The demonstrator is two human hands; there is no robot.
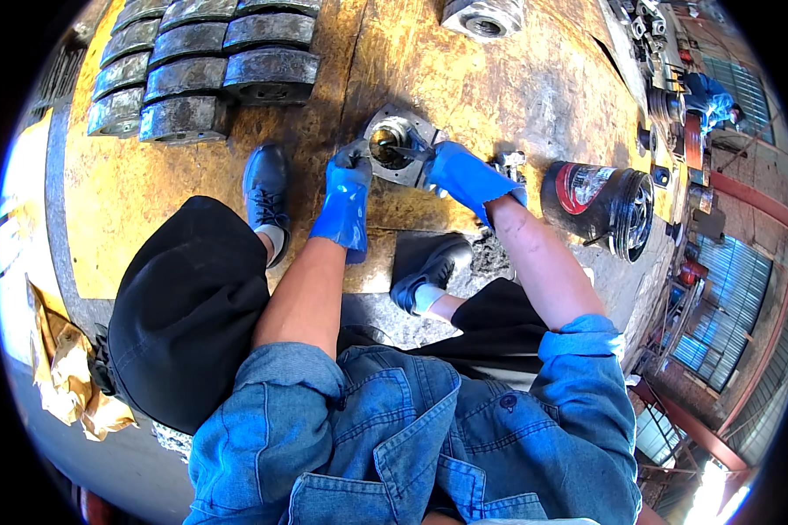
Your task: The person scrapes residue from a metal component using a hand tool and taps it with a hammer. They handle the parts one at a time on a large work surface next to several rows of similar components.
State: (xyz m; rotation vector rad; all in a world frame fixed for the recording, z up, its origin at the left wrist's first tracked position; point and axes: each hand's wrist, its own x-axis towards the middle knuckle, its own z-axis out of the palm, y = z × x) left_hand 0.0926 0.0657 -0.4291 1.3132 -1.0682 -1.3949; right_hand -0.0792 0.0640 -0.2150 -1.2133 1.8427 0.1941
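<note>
A squarish metal housing (pixel 400 173) with a round bore through its middle lies on the yellow, oil-stained floor in front of me. My left hand (pixel 350 166), in a blue glove with dark fingers, grips the housing's left edge. From the right, my right hand (pixel 446 164), gloved the same way, reaches over the housing with closed fingers at the rim of the bore. Something dark and thin runs from those fingers into the bore; whether it is a tool or a fingertip cannot be made out. The bore's inside looks wet and brownish.
Rows of curved metal blocks (pixel 188 79) stand at the far left. Another bored metal part (pixel 484 19) is at the far middle. A black bucket (pixel 591 197) lies on its side at the right, near a small metal piece (pixel 510 163). Another person (pixel 709 101) is farther off.
</note>
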